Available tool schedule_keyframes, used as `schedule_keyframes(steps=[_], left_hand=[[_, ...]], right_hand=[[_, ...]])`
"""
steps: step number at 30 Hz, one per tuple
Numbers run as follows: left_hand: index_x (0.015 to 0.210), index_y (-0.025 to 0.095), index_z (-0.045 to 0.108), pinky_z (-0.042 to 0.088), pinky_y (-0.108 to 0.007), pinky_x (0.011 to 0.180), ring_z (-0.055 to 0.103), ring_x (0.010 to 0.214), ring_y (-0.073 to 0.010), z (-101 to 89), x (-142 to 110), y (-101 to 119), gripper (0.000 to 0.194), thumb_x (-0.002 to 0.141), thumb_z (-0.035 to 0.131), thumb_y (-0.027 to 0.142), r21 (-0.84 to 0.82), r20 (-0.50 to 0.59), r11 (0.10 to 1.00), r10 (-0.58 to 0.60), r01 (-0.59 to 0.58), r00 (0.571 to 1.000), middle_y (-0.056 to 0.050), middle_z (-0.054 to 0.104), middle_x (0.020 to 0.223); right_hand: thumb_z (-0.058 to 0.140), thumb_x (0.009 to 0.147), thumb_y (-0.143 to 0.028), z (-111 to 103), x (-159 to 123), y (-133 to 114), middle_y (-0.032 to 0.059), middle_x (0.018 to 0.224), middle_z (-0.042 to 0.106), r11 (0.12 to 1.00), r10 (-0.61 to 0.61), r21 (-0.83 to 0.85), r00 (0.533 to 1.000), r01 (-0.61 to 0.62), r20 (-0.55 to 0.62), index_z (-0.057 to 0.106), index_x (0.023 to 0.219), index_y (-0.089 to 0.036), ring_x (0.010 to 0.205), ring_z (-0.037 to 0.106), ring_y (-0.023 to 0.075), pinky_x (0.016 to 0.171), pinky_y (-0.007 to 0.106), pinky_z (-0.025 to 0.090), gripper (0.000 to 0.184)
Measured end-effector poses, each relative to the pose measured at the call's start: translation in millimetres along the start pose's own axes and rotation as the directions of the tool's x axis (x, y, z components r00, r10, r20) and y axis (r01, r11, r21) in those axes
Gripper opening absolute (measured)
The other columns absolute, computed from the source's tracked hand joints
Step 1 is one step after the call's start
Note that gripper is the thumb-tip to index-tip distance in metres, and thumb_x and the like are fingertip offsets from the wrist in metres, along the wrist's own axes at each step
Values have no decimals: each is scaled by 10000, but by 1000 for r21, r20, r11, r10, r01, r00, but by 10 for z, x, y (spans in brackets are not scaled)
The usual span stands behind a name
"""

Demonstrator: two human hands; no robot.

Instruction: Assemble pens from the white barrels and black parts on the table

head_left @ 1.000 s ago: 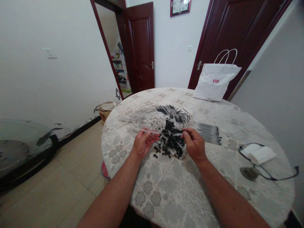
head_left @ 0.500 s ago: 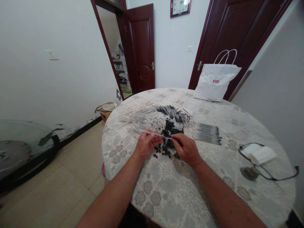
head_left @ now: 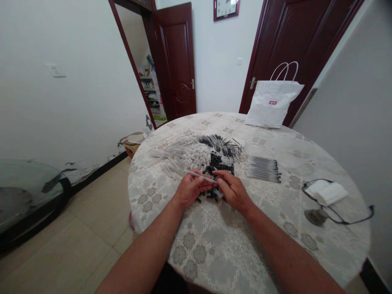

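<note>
My left hand [head_left: 191, 190] is closed around a whitish translucent pen barrel [head_left: 196, 175], held slanting down to the right. At the barrel's right end, the thumb and fingertips of my right hand [head_left: 231, 188] close on it; whether a smaller part is also between them is too small to tell. Beneath and beyond my hands lies a heap of small black pen caps or plugs [head_left: 219, 165]. Behind my left hand is a pile of loose white barrels [head_left: 183, 153]. Thin refills with dark ink [head_left: 223, 145] lie farther back.
A neat row of pens with black ends [head_left: 262, 168] lies right of my right hand. Eyeglasses [head_left: 349, 222], folded white tissue [head_left: 327, 192] and a dark round object [head_left: 316, 217] sit at the right. A white paper bag [head_left: 272, 106] stands on the far edge of the patterned tablecloth [head_left: 214, 245].
My right fingers have shifted from a tight pinch at the barrel's tip to thumb and fingers spread along its end. The whole view has turned slightly to the right.
</note>
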State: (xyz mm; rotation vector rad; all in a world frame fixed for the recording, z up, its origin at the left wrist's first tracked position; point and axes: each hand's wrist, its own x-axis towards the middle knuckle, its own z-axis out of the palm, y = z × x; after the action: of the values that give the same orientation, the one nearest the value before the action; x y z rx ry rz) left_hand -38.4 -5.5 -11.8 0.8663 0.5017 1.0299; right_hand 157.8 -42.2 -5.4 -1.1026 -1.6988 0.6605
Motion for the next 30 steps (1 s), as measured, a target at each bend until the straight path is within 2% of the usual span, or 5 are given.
schedule_keyframes(steps=[8,12,19,30], left_hand=[[961,169,535,633,-333,770,777,870,-222,-5,6,-9,334,812,824,245,-33,21,999,-28,28,999,-88,783,973],[969,168,531,637,-324,753,778,847,-217,-15,10,-7,343,812,825,247,-40,17,999,-23,24,1000,-85,786,961],[981,171,525,644,-334,718,782,840,-240,-17,10,-5,368,798,837,244,-51,18,999,-15,16,1000,-81,782,957],[971,176,493,640,-309,713,788,835,-235,-74,19,-27,338,850,794,274,-43,53,999,-28,31,998,-82,783,955]], right_hand=[[554,957,-259,-41,0,23,52,927,747,999,-32,1,997,32,66,713,1134,-209,732,664,165,652,266,505,243],[585,951,-286,-23,-10,37,41,860,737,999,-30,-14,997,31,65,725,1089,-210,698,651,161,621,256,485,210],[573,963,-340,-81,-27,-21,17,770,697,1000,10,11,991,-11,130,713,1064,-214,639,623,158,586,258,471,214],[586,982,-477,8,-6,31,-11,642,660,982,140,108,984,-152,112,716,969,-210,544,597,141,522,244,459,297]])
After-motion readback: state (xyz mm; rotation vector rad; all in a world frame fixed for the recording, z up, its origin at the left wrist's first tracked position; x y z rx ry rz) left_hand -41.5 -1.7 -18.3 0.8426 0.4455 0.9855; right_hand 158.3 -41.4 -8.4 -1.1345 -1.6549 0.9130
